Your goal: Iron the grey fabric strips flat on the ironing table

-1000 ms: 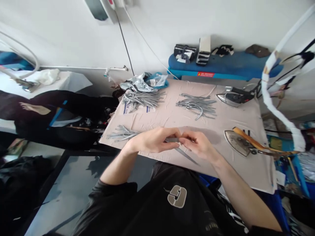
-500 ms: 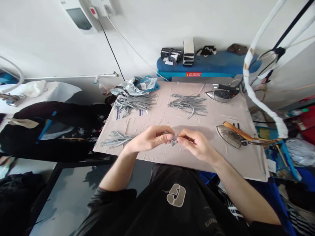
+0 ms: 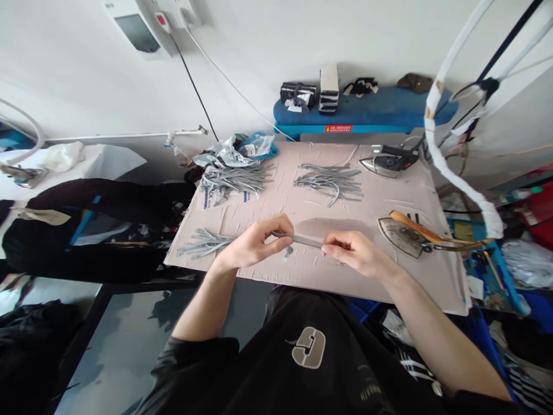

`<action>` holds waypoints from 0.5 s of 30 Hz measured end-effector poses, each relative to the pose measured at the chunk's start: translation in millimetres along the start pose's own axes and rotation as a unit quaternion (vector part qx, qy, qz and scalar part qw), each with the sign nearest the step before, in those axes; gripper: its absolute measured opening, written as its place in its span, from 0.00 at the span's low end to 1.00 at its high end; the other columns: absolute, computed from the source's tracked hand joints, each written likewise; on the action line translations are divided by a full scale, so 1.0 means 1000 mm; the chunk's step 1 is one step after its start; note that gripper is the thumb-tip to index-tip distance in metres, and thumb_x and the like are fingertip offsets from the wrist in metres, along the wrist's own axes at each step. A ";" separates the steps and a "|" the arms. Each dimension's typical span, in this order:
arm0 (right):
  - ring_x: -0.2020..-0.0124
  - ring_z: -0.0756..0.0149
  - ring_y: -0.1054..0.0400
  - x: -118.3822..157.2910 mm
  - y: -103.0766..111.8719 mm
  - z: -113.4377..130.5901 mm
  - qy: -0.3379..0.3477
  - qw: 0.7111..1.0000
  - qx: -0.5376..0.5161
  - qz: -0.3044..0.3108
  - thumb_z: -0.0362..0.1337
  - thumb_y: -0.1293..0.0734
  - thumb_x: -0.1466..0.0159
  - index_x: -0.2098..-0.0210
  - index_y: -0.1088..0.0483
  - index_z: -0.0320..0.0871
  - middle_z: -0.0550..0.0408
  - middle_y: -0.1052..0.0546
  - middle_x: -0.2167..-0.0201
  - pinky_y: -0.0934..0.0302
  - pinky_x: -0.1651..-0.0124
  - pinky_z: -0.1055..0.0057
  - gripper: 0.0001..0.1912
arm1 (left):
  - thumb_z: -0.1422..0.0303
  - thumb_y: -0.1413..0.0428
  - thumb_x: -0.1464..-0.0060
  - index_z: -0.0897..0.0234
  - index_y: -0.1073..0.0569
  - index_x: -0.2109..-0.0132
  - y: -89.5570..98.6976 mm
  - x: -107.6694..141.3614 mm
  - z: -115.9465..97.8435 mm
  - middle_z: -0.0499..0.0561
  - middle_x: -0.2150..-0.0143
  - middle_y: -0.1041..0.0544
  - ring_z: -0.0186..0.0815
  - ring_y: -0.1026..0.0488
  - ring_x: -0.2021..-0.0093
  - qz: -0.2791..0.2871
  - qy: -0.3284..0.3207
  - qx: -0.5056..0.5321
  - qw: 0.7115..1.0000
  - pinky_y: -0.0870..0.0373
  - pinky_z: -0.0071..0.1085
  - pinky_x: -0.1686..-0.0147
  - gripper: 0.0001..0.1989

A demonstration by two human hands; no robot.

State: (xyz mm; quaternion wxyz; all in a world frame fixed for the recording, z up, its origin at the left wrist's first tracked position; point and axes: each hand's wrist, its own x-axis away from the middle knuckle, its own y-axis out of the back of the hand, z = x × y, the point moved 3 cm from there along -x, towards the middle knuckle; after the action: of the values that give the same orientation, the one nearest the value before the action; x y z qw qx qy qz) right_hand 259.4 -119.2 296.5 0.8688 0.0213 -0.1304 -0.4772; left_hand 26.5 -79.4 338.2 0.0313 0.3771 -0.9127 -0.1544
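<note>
A narrow grey fabric strip (image 3: 307, 241) is stretched between my two hands, above the front part of the padded table (image 3: 259, 271). My left hand (image 3: 263, 242) pinches its left end, which partly curls inside the fingers. At the other end, my right hand (image 3: 352, 251) grips it between thumb and fingers. A small grey bit (image 3: 288, 252) shows just under my left thumb; what it is I cannot make out. Left of my left hand lies a bundle of grey strips (image 3: 205, 243). Farther back are another bundle (image 3: 330, 181) and a larger pile (image 3: 237, 180) on plastic packaging.
One iron (image 3: 401, 236) with a tan handle rests to the right of my right hand; a second iron (image 3: 384, 161) sits behind it. A white-wrapped hose (image 3: 453, 173) hangs at the right. Beyond the table's back edge stands a blue pressing board (image 3: 389, 109) holding small boxes.
My hands have drawn apart, the right one moving right and the left slightly left. The grey strip, bunched between the fingers before, is now pulled out straight.
</note>
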 end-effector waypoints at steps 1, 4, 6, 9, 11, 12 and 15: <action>0.77 0.75 0.45 0.004 0.003 -0.005 -0.010 1.000 -0.002 0.004 0.56 0.33 0.35 0.68 0.30 0.42 0.63 0.38 0.79 0.52 0.74 0.73 0.22 | 0.63 0.46 0.34 0.62 0.28 0.61 0.002 0.002 0.003 0.49 0.63 0.29 0.30 0.30 0.64 -0.004 0.009 -0.008 1.000 0.32 0.30 0.61 0.08; 0.77 0.74 0.44 0.020 0.011 -0.028 -0.049 0.999 -0.007 0.016 0.57 0.34 0.34 0.68 0.31 0.42 0.62 0.36 0.80 0.50 0.73 0.72 0.23 | 0.64 0.46 0.34 0.62 0.29 0.62 0.009 0.012 0.011 0.50 0.62 0.29 0.31 0.31 0.63 -0.018 0.038 -0.047 0.998 0.32 0.31 0.62 0.08; 0.77 0.74 0.43 0.034 0.016 -0.049 -0.078 0.996 -0.030 0.013 0.58 0.33 0.35 0.68 0.31 0.42 0.62 0.36 0.80 0.48 0.72 0.72 0.23 | 0.64 0.47 0.34 0.63 0.30 0.62 0.015 0.023 0.018 0.50 0.62 0.30 0.32 0.33 0.63 -0.028 0.053 -0.072 0.996 0.33 0.31 0.61 0.08; 0.77 0.74 0.44 0.055 0.015 -0.080 -0.119 0.989 -0.090 -0.002 0.60 0.31 0.38 0.69 0.32 0.42 0.63 0.37 0.80 0.48 0.71 0.72 0.25 | 0.63 0.47 0.33 0.63 0.30 0.61 0.021 0.045 0.032 0.50 0.63 0.30 0.33 0.33 0.62 -0.036 0.091 -0.098 0.990 0.34 0.32 0.60 0.09; 0.78 0.75 0.46 0.065 0.011 -0.097 -0.136 0.984 -0.114 -0.007 0.61 0.31 0.39 0.69 0.33 0.43 0.64 0.38 0.81 0.48 0.72 0.71 0.26 | 0.61 0.48 0.33 0.63 0.29 0.60 0.021 0.060 0.043 0.50 0.62 0.30 0.33 0.32 0.61 -0.034 0.126 -0.106 0.986 0.34 0.32 0.60 0.11; 0.78 0.75 0.46 0.069 0.008 -0.104 -0.142 0.983 -0.119 -0.010 0.61 0.31 0.39 0.69 0.33 0.43 0.64 0.39 0.82 0.49 0.73 0.71 0.26 | 0.60 0.48 0.33 0.63 0.29 0.60 0.020 0.068 0.049 0.50 0.62 0.29 0.34 0.32 0.61 -0.034 0.142 -0.106 0.984 0.34 0.32 0.60 0.11; 0.79 0.75 0.46 0.073 0.000 -0.121 -0.160 0.978 -0.132 -0.024 0.60 0.31 0.39 0.69 0.32 0.42 0.64 0.39 0.81 0.51 0.74 0.72 0.25 | 0.58 0.46 0.34 0.63 0.28 0.61 0.012 0.083 0.067 0.50 0.62 0.28 0.34 0.31 0.62 -0.048 0.179 -0.088 0.979 0.33 0.31 0.61 0.13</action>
State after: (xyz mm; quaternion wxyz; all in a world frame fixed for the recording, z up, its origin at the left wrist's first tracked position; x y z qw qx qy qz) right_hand 326.3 -190.8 195.0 0.8200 -0.1668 -0.2037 -0.5082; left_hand -52.7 -111.9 273.6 0.2196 0.4377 -0.8560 -0.1658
